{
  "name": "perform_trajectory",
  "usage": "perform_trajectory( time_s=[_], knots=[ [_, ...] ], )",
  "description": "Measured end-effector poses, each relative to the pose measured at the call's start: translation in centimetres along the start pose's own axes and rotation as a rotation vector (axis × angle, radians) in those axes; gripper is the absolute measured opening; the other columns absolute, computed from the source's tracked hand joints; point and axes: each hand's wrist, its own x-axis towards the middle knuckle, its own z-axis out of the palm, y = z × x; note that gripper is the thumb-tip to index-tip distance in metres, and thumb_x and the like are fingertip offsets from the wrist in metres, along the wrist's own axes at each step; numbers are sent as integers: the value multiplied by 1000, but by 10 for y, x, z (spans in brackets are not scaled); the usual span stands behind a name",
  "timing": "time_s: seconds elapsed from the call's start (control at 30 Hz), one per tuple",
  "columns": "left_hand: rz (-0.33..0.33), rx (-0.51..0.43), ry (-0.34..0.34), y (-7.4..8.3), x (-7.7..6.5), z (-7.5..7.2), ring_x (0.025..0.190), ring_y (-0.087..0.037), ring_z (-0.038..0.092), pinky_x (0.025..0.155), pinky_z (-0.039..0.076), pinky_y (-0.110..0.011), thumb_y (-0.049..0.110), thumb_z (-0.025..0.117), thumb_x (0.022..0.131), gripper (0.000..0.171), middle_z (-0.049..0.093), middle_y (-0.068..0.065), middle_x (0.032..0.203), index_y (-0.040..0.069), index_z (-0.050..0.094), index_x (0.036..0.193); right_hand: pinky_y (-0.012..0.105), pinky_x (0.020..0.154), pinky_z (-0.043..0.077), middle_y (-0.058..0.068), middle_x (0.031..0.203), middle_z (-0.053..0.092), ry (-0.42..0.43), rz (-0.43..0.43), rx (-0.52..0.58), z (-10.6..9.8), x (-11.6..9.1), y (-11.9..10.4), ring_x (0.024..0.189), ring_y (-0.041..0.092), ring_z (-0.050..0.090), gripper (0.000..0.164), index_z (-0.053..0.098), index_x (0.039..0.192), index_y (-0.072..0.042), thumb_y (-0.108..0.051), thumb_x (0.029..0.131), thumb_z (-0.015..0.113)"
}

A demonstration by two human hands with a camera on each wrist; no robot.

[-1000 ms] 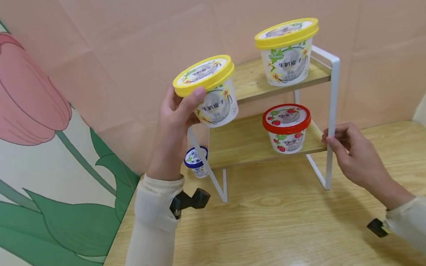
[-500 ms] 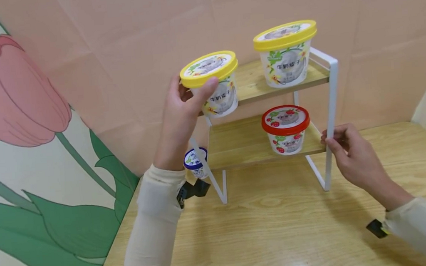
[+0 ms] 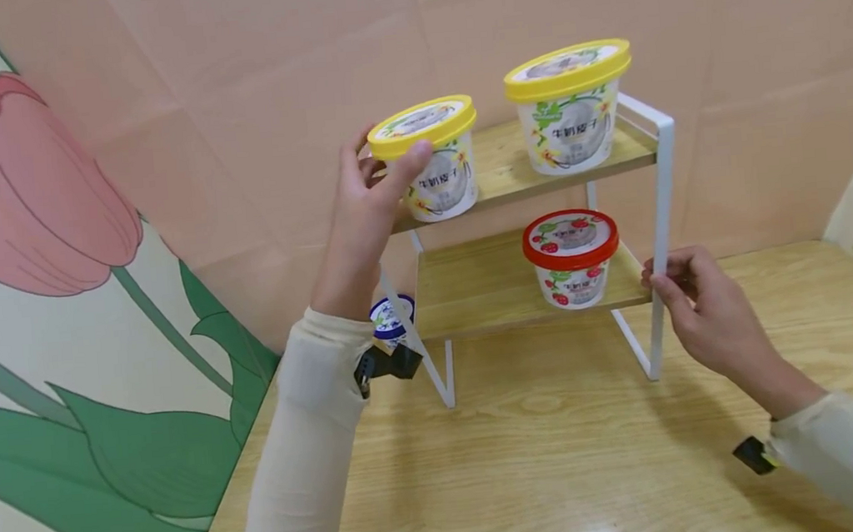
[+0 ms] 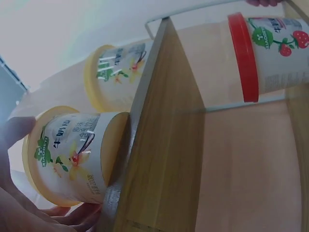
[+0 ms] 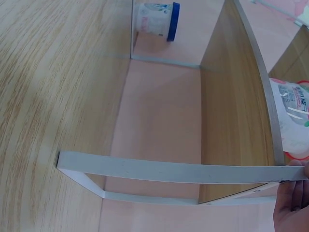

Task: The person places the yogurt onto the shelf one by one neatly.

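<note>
My left hand (image 3: 362,212) holds a white paper tub with a yellow lid (image 3: 444,183), thumb on its front and fingers around its far left side. In the left wrist view this tub's base (image 4: 112,150) is right at the front edge of the top board. To its right, another yellow-lidded tub (image 3: 574,133) stands on the same top board. On the lower board of the two-tier rack (image 3: 466,288) is a smaller red-lidded tub (image 3: 575,283). My right hand (image 3: 712,310) pinches the white metal side leg (image 3: 660,235) between thumb and fingers, level with the lower board.
A small blue-lidded tub (image 3: 392,312) stands on the wooden table (image 3: 547,465) behind the rack's left leg, partly covered by it and my wrist camera. Pink sheeting (image 3: 269,78) backs the rack; a tulip-painted wall (image 3: 36,180) rises at the left.
My left hand has carried its yellow-lidded tub rightward and back, onto the left end of the top board. My right hand keeps its hold on the rack leg.
</note>
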Motion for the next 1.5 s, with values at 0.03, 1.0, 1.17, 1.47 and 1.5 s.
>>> perform_trajectory(
  time_s=[0.03, 1.0, 1.17, 1.47, 1.5],
  knots=[
    [-2, -11, 2, -1, 2, 0, 123, -17, 52, 107, 44, -39, 43, 70, 89, 79, 55, 0, 136, 27, 27, 152, -4, 81, 41, -25, 101, 55, 1, -2, 3, 0, 0, 0, 87, -10, 54, 17, 49, 116, 7, 1, 100, 52],
    [-28, -32, 79, -4, 8, 9, 120, -19, 58, 102, 48, -35, 43, 71, 90, 77, 55, -3, 136, 24, 31, 153, -3, 82, 42, -21, 101, 56, 11, -16, 36, 1, -1, 2, 87, -9, 56, 17, 49, 115, 8, 3, 99, 52],
    [-32, -20, 79, -4, 9, 10, 120, -19, 56, 103, 46, -36, 45, 71, 89, 78, 55, -2, 136, 25, 31, 153, -3, 82, 42, -22, 101, 56, 9, -11, 25, 0, -1, 3, 86, -9, 56, 17, 49, 116, 7, 3, 100, 51],
    [-63, 20, 87, -3, 9, 10, 123, -18, 54, 108, 42, -38, 47, 70, 89, 79, 54, -2, 139, 27, 30, 154, -4, 84, 41, -20, 101, 56, 6, -10, 25, 1, 0, 2, 89, -10, 56, 16, 49, 115, 7, 3, 99, 52],
    [-65, 23, 88, -3, 9, 10, 123, -18, 54, 108, 42, -38, 47, 70, 89, 79, 54, -2, 139, 27, 30, 154, -3, 84, 41, -20, 101, 56, 8, -12, 28, 1, 0, 2, 89, -9, 56, 16, 49, 115, 7, 3, 99, 52]
  ],
)
